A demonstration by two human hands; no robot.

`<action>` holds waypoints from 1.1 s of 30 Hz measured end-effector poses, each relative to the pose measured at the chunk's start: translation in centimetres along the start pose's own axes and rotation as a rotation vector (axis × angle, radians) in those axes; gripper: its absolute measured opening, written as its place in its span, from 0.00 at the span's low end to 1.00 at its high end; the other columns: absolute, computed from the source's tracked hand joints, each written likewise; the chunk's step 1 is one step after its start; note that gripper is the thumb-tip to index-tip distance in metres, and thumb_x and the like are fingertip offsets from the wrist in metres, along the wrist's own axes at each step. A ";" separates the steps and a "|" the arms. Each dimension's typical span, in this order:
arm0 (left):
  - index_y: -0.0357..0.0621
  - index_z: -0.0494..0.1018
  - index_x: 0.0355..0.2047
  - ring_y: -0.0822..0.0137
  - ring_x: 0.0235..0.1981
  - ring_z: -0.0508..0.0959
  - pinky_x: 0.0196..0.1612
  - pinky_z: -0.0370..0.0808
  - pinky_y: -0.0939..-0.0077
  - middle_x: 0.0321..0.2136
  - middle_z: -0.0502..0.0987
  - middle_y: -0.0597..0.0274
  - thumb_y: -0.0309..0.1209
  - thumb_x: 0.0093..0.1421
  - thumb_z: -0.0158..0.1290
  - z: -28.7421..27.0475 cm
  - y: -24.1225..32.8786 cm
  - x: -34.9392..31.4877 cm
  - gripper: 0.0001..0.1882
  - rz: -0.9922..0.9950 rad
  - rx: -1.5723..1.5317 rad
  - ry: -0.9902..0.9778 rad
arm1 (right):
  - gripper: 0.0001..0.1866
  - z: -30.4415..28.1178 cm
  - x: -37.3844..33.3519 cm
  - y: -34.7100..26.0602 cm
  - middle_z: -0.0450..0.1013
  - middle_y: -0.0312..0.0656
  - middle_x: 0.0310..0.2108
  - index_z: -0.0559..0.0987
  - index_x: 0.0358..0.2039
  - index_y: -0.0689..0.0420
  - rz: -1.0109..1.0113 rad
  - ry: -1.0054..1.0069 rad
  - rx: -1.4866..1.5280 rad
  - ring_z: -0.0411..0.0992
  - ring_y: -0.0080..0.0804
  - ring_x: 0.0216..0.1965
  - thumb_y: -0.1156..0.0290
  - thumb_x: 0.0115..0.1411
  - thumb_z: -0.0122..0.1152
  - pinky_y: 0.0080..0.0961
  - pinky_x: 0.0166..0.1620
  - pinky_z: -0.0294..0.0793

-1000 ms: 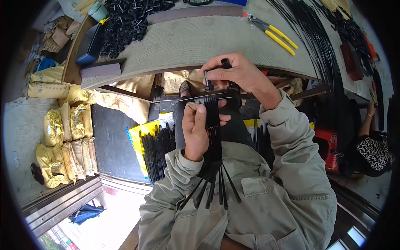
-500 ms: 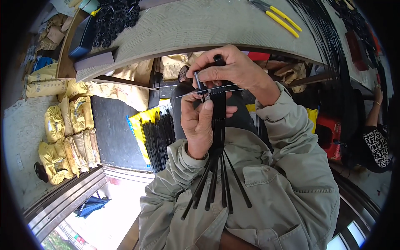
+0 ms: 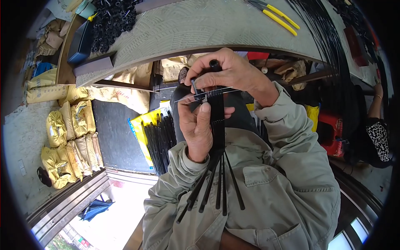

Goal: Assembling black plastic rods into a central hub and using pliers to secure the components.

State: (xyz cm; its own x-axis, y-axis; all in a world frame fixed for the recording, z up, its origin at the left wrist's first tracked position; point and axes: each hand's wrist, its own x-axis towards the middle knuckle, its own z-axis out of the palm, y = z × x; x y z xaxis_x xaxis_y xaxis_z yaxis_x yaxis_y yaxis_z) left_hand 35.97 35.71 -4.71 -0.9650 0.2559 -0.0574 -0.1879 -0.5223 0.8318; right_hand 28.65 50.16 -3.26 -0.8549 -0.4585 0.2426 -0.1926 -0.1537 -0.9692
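Observation:
My left hand [image 3: 196, 131] is closed on a flat row of black ribs [image 3: 217, 133], its thumb pressing near their upper end. Their loose lower ends fan out as rods over my jacket front. Across the top of the row lies a thin straight metal wire [image 3: 181, 100], its ends sticking out on both sides. My right hand [image 3: 235, 75] pinches a small black plastic tube [image 3: 214, 63] with a round open end, just above the ribs. A narrow dark part shows beneath its thumb and fingertips, next to the wire; the exact contact there is hidden by fingers.
On the worktable [image 3: 200, 31] ahead are yellow-handled pliers [image 3: 280, 18], a heap of small black parts [image 3: 112, 25] and long black rods [image 3: 323, 33]. More rods [image 3: 160, 141] stand by my left leg. Yellow sacks [image 3: 56, 127] line the left; another person's arm [image 3: 377, 102] shows far right.
Both hands stay close together, with the ribs and tube shifted very slightly left. The right fingers have tipped a little lower over the wire. Both grips are kept.

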 end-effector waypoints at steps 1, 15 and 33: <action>0.38 0.52 0.47 0.59 0.29 0.78 0.32 0.77 0.74 0.37 0.72 0.42 0.28 0.62 0.41 0.1 0.1 0.0 0.15 0.006 0.005 0.024 | 0.08 0.0 0.0 -0.2 0.73 0.38 0.30 0.76 0.34 0.63 0.023 0.008 -0.007 0.70 0.19 0.28 0.75 0.53 0.57 0.13 0.30 0.69; 0.40 0.56 0.46 0.71 0.33 0.72 0.37 0.71 0.81 0.35 0.71 0.54 0.21 0.60 0.42 -1.4 -0.5 0.5 0.14 0.146 0.044 0.195 | 0.10 6.1 -3.8 1.4 0.69 0.37 0.23 0.73 0.35 0.64 0.158 0.803 0.313 0.61 0.15 0.18 0.74 0.53 0.53 0.13 0.22 0.63; 0.38 0.59 0.44 0.74 0.38 0.66 0.45 0.63 0.80 0.38 0.67 0.60 0.21 0.59 0.44 -2.1 -0.1 0.7 0.13 0.166 0.115 0.213 | 0.08 6.3 -3.7 2.5 0.68 0.36 0.25 0.75 0.31 0.65 0.055 0.660 0.112 0.61 0.15 0.21 0.75 0.51 0.59 0.12 0.23 0.59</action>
State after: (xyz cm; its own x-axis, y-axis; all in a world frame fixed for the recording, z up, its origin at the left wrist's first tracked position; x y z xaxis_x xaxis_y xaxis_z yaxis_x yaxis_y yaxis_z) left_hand 34.90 34.24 -6.04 -0.9998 -0.0084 -0.0202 -0.0143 -0.4441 0.8958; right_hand 34.36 45.98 -6.30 -0.9841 0.1582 0.0812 -0.1196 -0.2512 -0.9605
